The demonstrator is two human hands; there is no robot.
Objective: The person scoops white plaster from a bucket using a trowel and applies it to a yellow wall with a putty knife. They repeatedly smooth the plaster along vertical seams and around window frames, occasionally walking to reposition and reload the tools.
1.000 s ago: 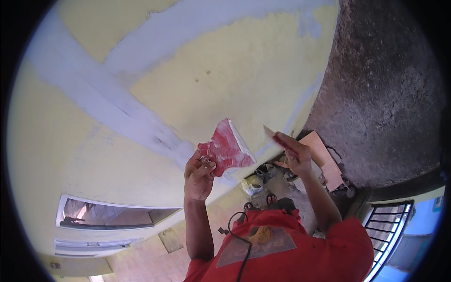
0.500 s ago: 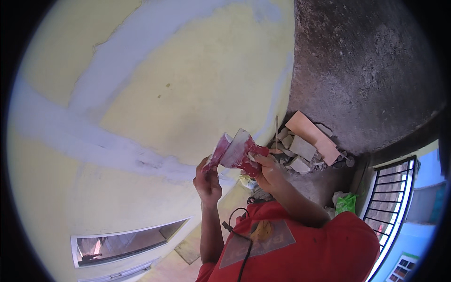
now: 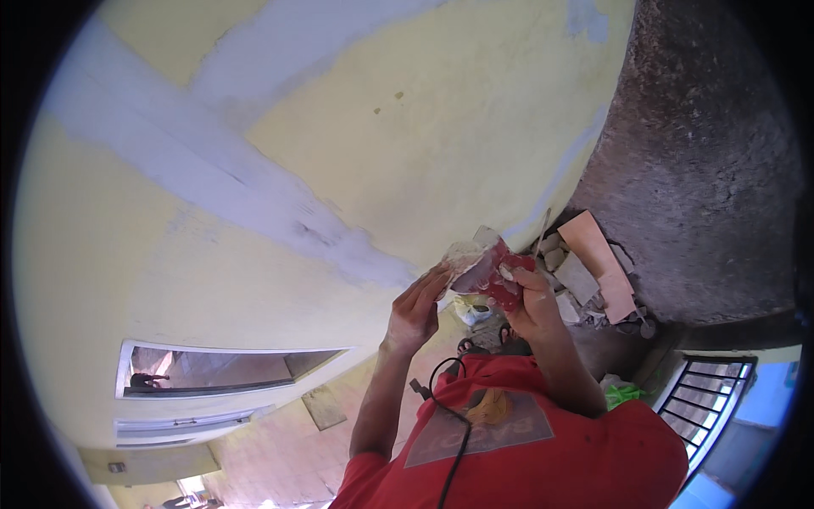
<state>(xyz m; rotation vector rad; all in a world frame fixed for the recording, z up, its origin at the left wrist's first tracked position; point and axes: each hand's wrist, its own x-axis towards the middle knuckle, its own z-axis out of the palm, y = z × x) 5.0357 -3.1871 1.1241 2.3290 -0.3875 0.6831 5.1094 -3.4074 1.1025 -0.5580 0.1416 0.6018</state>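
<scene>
My left hand point(image 3: 411, 314) grips a putty-smeared scraper point(image 3: 462, 263), its long fingers lying along the pale, coated blade. My right hand point(image 3: 534, 310) holds a red scraper point(image 3: 509, 284) by its thumb and fingers, with white putty on thumb and tool. The two blades overlap at chest height, so I cannot tell exactly where they touch or how much of the left tool is hidden. Behind them rises a yellow wall point(image 3: 373, 161) with broad grey-white filler bands point(image 3: 212, 170).
At right, a dark rough surface point(image 3: 704, 170) borders rubble point(image 3: 577, 280) and a pinkish board point(image 3: 593, 254). A white bag point(image 3: 471, 310) sits near my sandalled feet. A barred window point(image 3: 704, 399) is at lower right, a green bag point(image 3: 621, 393) beside it, an opening point(image 3: 212, 366) at left.
The two scrapers were apart and have come together. My left tool's red face has turned to show a putty-coated blade. Both hands moved rightward compared with a second ago.
</scene>
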